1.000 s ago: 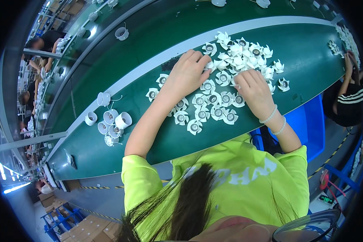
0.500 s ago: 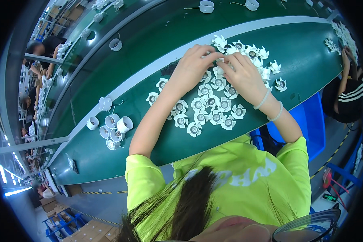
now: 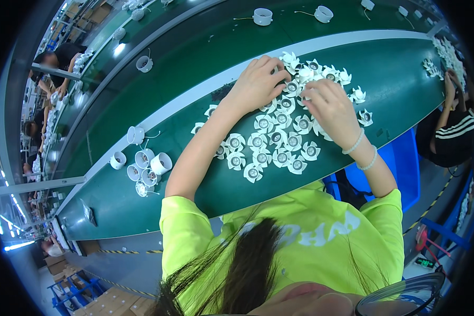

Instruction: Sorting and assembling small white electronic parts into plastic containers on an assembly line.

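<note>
- Head view: on the green desk point(image 3: 405, 68) lies a heap of white fan impellers point(image 3: 282, 119); many show a round grey hub facing up, while those at its far end overlap in a jumble.
- The person's left hand point(image 3: 258, 84) is at the heap's far left edge, fingers curled around a gap, fingertips against impellers; I cannot tell whether its grip has hold of one.
- The right hand point(image 3: 329, 108) is over the heap's right part, fingers bent toward the thumb. White shows at the fingertips, but I cannot tell whether the grip is closed on an impeller.
- Left of the heap, well apart, stand seven white cylindrical housings point(image 3: 161, 163), their open mouths showing brownish or dark parts inside; wires stick out from some, and one is tipped toward the camera.
- Beyond the heap, more white housings with wires point(image 3: 262, 17) sit spaced out on a green conveyor belt point(image 3: 195, 50).
- Right of the heap and nearer the person, below desk level, is a blue plastic bin point(image 3: 411, 179); a dark item point(image 3: 351, 184) shows at its left end, unclear whether inside.
</note>
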`<state>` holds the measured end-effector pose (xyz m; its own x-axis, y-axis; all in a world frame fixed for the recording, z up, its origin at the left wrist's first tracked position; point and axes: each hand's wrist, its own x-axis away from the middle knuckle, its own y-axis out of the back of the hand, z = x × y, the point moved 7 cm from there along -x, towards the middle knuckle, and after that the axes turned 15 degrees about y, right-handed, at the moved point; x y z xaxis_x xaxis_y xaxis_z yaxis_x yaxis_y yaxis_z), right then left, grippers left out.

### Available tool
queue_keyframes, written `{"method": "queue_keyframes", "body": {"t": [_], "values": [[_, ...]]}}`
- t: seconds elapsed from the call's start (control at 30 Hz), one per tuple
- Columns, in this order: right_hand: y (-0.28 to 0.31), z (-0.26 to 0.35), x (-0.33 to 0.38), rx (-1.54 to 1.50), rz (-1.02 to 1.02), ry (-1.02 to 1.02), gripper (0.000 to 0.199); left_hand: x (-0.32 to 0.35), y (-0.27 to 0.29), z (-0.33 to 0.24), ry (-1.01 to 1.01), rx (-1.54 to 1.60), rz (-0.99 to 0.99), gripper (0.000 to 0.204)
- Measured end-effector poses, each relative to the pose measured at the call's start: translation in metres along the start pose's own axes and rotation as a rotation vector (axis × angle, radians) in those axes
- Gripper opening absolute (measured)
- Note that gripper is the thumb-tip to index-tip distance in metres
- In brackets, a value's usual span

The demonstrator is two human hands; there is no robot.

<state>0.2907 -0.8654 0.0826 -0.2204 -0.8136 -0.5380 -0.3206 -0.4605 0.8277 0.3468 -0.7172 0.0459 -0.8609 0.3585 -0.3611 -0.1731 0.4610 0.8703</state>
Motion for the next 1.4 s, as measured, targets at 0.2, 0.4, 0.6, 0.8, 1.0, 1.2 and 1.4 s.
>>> {"method": "queue_keyframes", "body": {"t": [0.2,0.4,0.6,0.8,1.0,1.2,1.4], "values": [[-0.01,-0.028,0.012,0.019,0.06,-0.266,0.026,-0.002,0.008,0.001,-0.002,-0.002,-0.062,0.029],[-0.01,-0.018,0.003,0.005,0.105,-0.201,0.024,-0.007,0.014,0.008,0.083,0.076,-0.034,0.032],[-0.011,-0.039,0.013,-0.166,0.046,-0.415,0.016,-0.007,-0.002,0.018,0.252,0.162,0.262,0.036],[-0.009,-0.132,0.019,-0.297,-0.073,-0.726,0.016,-0.009,0.013,0.016,0.122,0.151,-0.158,0.034],[-0.053,-0.19,0.029,-0.018,0.373,-0.626,0.017,-0.044,0.004,0.014,0.024,0.149,-0.051,0.032],[-0.017,-0.084,-0.015,-0.173,0.179,-0.205,0.017,-0.04,-0.005,0.023,0.198,0.107,0.097,0.028],[-0.024,-0.046,0.005,-0.135,0.214,-0.067,0.023,-0.038,-0.006,0.031,0.329,0.086,0.244,0.022]]}}
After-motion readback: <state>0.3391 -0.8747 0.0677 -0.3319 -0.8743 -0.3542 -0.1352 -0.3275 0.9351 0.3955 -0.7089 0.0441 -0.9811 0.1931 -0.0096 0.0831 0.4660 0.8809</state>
